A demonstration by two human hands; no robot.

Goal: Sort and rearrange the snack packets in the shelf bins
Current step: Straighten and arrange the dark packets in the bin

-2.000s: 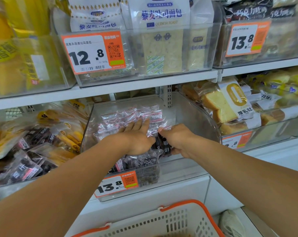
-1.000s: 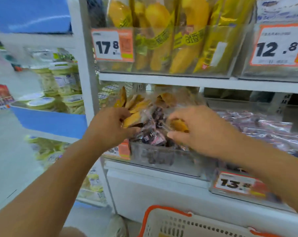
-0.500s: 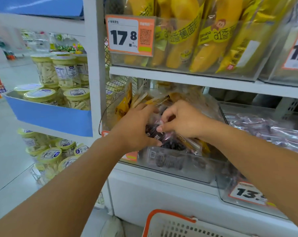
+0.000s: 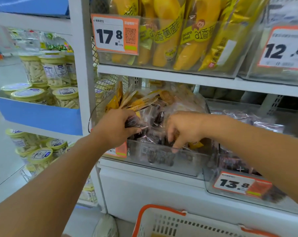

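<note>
A clear plastic bin (image 4: 187,161) on the lower shelf holds mixed snack packets, dark ones in front and yellow ones (image 4: 141,101) behind. My left hand (image 4: 115,127) grips a dark packet (image 4: 134,123) at the bin's left side, fingers curled round it. My right hand (image 4: 184,129) reaches down into the front of the bin with its fingers pointing down among the dark packets (image 4: 153,137); whether it holds one is hidden. A second clear bin (image 4: 211,183) of pinkish-dark packets (image 4: 264,124) stands to the right.
Banana bread bags (image 4: 170,36) fill the bin on the upper shelf, behind a 17.8 price tag (image 4: 114,34). An orange-rimmed white basket (image 4: 187,223) sits below. Jars with yellow lids (image 4: 57,79) stand on blue shelves (image 4: 38,115) at the left. A 13.8 tag (image 4: 239,184) fronts the right bin.
I have turned from the right bin to the left one. My hands have drawn apart: the left now grips a dark packet, the right has dropped lower into the bin's front.
</note>
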